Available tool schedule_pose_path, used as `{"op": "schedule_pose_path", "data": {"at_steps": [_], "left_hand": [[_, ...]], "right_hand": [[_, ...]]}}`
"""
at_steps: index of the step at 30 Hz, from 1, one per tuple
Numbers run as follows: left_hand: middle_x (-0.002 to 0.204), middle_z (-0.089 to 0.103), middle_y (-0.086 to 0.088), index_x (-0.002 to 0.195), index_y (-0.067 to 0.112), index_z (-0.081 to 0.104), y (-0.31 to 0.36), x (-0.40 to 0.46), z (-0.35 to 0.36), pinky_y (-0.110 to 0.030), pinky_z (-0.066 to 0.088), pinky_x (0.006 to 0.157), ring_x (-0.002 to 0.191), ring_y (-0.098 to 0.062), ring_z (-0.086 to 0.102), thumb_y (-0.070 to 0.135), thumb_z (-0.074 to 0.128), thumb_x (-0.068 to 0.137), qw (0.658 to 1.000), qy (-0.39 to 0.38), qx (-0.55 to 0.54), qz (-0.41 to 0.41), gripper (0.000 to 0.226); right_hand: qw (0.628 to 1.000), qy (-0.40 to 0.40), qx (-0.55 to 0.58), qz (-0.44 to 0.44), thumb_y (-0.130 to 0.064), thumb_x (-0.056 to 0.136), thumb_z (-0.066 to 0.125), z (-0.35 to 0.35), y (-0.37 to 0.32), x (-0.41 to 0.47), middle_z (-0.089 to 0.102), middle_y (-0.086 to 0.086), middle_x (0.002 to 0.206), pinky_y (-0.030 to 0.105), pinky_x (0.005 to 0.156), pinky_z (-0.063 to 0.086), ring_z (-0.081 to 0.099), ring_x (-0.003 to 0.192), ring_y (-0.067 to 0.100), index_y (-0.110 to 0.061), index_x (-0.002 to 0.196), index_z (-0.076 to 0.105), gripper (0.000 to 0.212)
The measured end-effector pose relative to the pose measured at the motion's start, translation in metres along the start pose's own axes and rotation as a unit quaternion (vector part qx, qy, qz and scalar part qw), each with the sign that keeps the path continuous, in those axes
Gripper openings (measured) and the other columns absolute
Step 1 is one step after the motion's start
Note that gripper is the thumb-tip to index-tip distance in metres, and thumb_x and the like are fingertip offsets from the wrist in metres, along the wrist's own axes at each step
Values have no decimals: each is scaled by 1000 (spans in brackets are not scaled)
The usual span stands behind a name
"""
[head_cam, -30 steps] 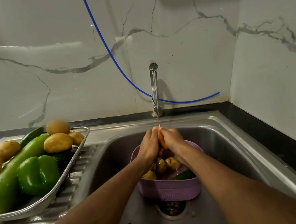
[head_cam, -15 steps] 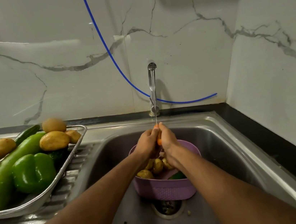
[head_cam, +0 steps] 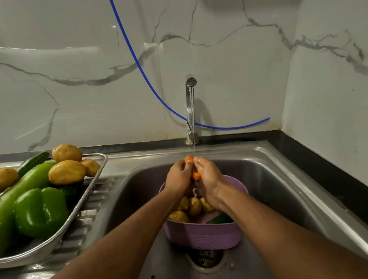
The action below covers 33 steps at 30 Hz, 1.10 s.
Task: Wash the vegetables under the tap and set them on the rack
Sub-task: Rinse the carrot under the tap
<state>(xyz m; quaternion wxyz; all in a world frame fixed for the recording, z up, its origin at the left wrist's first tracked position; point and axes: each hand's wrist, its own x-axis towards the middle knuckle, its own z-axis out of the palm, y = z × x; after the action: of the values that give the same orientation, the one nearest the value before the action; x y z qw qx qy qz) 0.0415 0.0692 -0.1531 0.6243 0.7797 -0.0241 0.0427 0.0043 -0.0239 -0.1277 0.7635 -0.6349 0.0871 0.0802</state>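
An orange carrot (head_cam: 196,175) is held between both hands under the thin stream from the tap (head_cam: 192,112). My left hand (head_cam: 178,178) and my right hand (head_cam: 209,178) both grip it, so only its tip and a middle patch show. Below them a purple basket (head_cam: 205,236) stands in the sink (head_cam: 278,185) with several potatoes (head_cam: 194,206) and something green in it. On the left, the metal rack tray (head_cam: 91,186) carries potatoes (head_cam: 67,172), a green pepper (head_cam: 40,212), a long green gourd (head_cam: 11,204) and a cucumber (head_cam: 32,160).
A blue hose (head_cam: 135,59) hangs down the marble wall and runs behind the tap. The sink drain (head_cam: 206,258) lies just in front of the basket. A black counter edge (head_cam: 337,177) runs along the right side.
Both hands have shifted slightly up and forward along the carrot under the stream. The view has tilted a little; nothing else moved.
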Motion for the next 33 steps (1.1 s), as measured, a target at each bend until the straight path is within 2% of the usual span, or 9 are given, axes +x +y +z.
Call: {"op": "schedule_pose_path", "data": {"at_steps": [3,8,11,14,17,23,25,28,33], "left_hand": [[91,69,-5,117,10,64,-2,6,-3,-25,50,63,76,-14,65,36,41,110,999,36,-8,-17,35],[78,61,-3,116,9,61,3,-9,-2,-15,42,42,50,-2,57,31,44,110,997,-54,-18,-51,29],[96,68,-3,124,13,57,1,-14,0,-18,55,61,77,-8,69,33,49,107,998,-55,-1,-15,27],[109,68,-1,132,16,54,1,-9,-1,-25,57,78,96,-12,68,33,49,107,1000,-3,-11,27,30],[108,69,1,133,26,48,1,-7,1,-38,60,84,94,-14,69,42,41,108,994,13,79,74,30],[133,41,-1,137,40,42,1,-3,12,-55,27,113,131,-24,33,49,32,109,978,35,191,76,31],[141,39,-3,146,39,41,3,-6,12,-53,28,116,134,-23,31,45,37,109,990,2,127,67,38],[134,58,-4,147,27,44,6,-11,15,-41,49,106,123,-19,57,31,41,110,994,-48,-89,28,37],[99,59,-11,119,12,53,16,-11,21,-31,52,72,86,-20,58,23,41,107,986,36,-160,-30,19]], "right_hand": [[1000,-16,-6,-10,-44,105,41,4,5,-2,71,15,109,48,105,50,64,116,29,-15,104,71,42],[1000,-10,-19,9,-45,106,39,-10,-2,-1,71,7,84,35,77,54,64,89,19,-13,95,65,43],[999,-16,-14,25,-45,108,41,-17,-7,-4,69,2,62,29,59,56,67,69,15,-12,97,67,43],[998,-23,-53,5,-44,109,42,-7,-9,-10,72,7,101,44,95,58,68,102,23,-18,119,65,36],[980,24,-190,-59,-41,110,39,-4,-7,-8,69,4,116,43,93,58,66,110,24,-24,138,58,38],[999,26,-32,-33,-31,107,52,-18,-6,-2,72,8,114,47,96,58,68,108,26,-25,117,67,19],[999,42,-5,-10,-31,106,53,-20,-4,2,73,11,105,44,89,60,69,98,25,-27,104,67,15],[997,55,-40,23,-37,106,52,-21,-2,9,64,6,73,30,61,51,58,63,15,-16,107,70,28],[996,-44,-27,73,-35,109,44,-27,-6,3,48,-2,57,23,46,30,34,47,7,-10,100,63,33]]}}
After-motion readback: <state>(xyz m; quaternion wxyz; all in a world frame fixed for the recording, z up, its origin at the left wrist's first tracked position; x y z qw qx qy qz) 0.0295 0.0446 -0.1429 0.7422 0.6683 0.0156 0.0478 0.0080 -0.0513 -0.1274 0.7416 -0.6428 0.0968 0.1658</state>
